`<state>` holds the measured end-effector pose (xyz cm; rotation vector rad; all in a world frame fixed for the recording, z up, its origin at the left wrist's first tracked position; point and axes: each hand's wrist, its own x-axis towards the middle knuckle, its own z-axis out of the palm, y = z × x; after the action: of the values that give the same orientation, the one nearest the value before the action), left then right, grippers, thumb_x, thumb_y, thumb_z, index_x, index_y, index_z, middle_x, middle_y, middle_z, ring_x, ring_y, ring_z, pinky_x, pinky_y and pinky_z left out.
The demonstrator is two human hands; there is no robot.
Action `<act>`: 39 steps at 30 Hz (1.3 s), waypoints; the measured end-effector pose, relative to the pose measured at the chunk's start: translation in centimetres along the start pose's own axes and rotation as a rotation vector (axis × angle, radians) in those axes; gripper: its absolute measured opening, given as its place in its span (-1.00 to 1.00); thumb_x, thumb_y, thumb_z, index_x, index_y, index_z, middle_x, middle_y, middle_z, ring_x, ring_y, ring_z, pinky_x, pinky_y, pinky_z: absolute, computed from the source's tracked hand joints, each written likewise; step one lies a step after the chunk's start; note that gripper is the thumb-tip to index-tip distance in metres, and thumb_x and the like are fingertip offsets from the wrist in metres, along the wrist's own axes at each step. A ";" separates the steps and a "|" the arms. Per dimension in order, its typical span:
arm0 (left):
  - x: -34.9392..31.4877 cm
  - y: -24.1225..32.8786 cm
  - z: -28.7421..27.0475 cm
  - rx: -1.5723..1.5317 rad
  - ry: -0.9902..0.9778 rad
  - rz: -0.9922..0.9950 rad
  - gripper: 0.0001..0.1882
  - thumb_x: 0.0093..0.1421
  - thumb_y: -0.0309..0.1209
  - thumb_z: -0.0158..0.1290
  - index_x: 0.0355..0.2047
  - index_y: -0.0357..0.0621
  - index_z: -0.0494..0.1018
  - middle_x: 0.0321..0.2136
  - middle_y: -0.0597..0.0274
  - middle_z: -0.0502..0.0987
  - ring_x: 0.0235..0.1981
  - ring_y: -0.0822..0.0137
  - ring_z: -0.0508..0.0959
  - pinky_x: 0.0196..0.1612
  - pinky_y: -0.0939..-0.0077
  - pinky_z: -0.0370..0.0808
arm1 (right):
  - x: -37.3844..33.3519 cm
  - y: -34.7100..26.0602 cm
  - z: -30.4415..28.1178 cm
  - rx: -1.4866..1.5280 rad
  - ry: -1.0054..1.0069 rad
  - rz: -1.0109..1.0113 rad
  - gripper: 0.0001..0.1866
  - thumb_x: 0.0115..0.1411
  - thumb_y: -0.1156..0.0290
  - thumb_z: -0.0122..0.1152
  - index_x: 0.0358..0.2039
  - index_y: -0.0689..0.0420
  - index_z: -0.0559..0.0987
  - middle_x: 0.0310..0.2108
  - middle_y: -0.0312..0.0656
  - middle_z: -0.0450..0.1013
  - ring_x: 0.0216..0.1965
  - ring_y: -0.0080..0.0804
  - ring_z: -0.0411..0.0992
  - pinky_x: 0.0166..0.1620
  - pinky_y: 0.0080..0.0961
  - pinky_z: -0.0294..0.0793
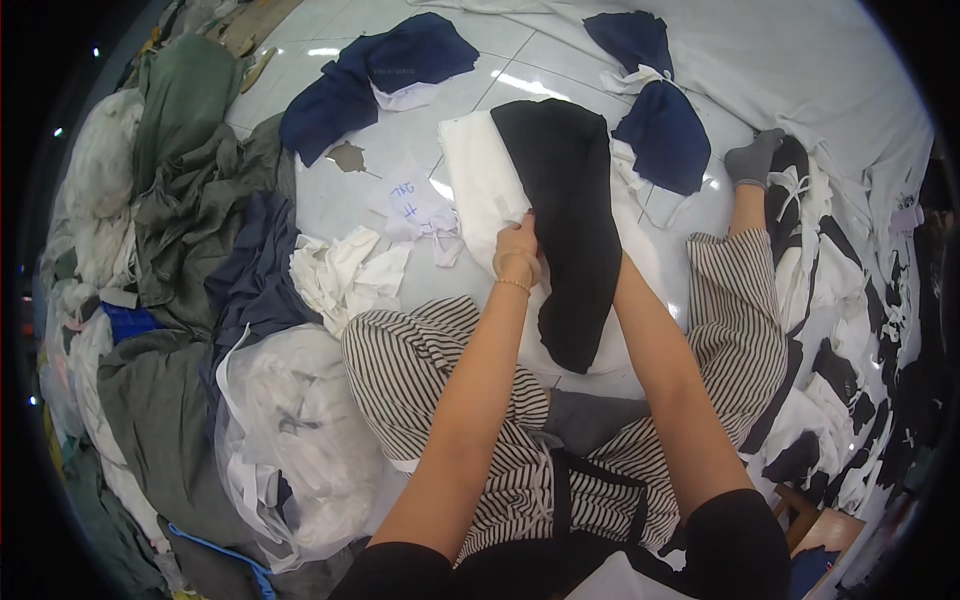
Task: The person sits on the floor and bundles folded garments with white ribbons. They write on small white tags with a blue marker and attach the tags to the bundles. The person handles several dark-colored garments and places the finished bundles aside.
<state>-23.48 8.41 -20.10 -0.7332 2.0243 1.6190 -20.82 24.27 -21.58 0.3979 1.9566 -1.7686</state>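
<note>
My left hand [517,250], with a bracelet at its wrist, is closed at the seam between a white cloth piece [478,170] and a black cloth piece [568,170]. Its fingers pinch the edge of the white cloth. The black piece lies over the right half of the white one, with a long part hanging down toward my lap. My right forearm [650,330] reaches under the black cloth from the right. That cloth hides my right hand, so its fingers do not show. More white cloth [640,240] spreads on the floor beneath.
Navy cloth pieces [350,90] lie beyond on the tiled floor, others [665,140] tied with white strips. A marked white scrap [415,210] and crumpled white cloth [350,275] lie left. Green-grey garments [190,220] and a clear bag [300,420] heap there; black and white scraps [830,400] crowd the right.
</note>
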 end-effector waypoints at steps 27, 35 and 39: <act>1.2 1.7 -2.4 -0.502 -0.206 0.153 -0.82 0.33 -0.42 -0.05 -0.23 -0.25 0.48 -0.26 0.06 0.60 -0.34 0.29 0.58 -0.18 0.36 0.61 | -4.8 -7.2 -20.9 -0.066 0.106 0.071 -0.82 0.17 0.31 0.18 -0.46 0.13 0.62 -0.72 -0.42 0.15 -0.71 -0.64 0.08 -0.65 -0.61 -0.01; 1.0 0.3 -2.0 -0.473 -0.202 0.098 -0.83 0.32 -0.45 -0.07 -0.16 -0.25 0.45 -0.22 0.10 0.60 -0.30 0.30 0.58 -0.13 0.40 0.60 | -1.1 -2.8 -12.7 -0.450 0.557 -0.098 -0.76 0.09 0.25 0.31 -0.44 0.20 0.63 -0.55 -0.16 0.54 -0.56 -0.38 0.49 -0.43 -0.41 0.46; 0.1 0.9 -2.4 -0.602 -0.218 0.080 -0.81 0.33 -0.41 -0.07 -0.14 -0.23 0.44 -0.15 0.11 0.58 -0.19 0.30 0.56 -0.02 0.34 0.55 | 0.9 -0.5 -11.0 -0.388 0.673 -0.174 -0.81 0.06 0.34 0.26 -0.45 0.23 0.64 -0.58 -0.11 0.56 -0.46 -0.31 0.57 -0.34 -0.41 0.47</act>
<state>-24.20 6.25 -18.96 -0.6356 1.4303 2.2780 -23.45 34.97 -21.00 0.7766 2.8077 -1.3967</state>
